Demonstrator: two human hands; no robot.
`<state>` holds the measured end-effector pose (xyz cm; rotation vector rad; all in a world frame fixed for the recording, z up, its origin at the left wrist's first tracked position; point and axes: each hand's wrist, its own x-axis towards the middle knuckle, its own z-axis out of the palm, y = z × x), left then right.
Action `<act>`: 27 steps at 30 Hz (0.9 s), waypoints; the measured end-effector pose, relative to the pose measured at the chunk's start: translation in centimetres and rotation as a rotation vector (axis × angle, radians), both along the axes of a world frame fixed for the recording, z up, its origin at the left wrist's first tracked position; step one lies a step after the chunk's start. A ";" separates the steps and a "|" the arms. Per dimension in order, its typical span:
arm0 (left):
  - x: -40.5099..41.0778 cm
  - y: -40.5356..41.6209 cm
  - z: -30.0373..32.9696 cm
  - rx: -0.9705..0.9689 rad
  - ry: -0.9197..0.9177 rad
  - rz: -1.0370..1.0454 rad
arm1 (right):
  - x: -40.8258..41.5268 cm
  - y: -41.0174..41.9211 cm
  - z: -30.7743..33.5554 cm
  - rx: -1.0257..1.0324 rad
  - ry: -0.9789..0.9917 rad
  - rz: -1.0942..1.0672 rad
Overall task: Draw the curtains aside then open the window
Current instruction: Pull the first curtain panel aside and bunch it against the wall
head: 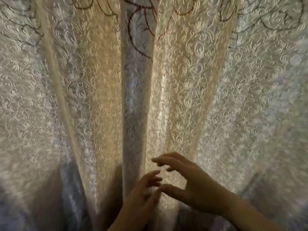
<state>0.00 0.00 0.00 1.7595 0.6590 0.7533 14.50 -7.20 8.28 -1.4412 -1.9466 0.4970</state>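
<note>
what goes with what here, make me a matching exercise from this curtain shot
Column one:
1. left hand
2. right hand
3. curtains
4. dark outline embroidery

Column two:
a. drawn shut, hanging in folds
b. lower centre, fingers up near the middle fold
c. along the top edge
d. reaching in from the lower right, fingers spread

Pairs: 1-b, 2-d, 3-a, 4-c

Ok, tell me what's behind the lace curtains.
Only diffuse light glows through the lace curtains; the panels overlap and cover whatever is behind them, so no window shows. Both open hands, left hand and right hand, hover in front at the central folds.
</note>
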 end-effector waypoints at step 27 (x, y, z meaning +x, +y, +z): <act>26.8 -3.1 -0.7 0.279 -0.119 0.029 | 23.0 -1.4 6.2 0.485 -1.648 -0.090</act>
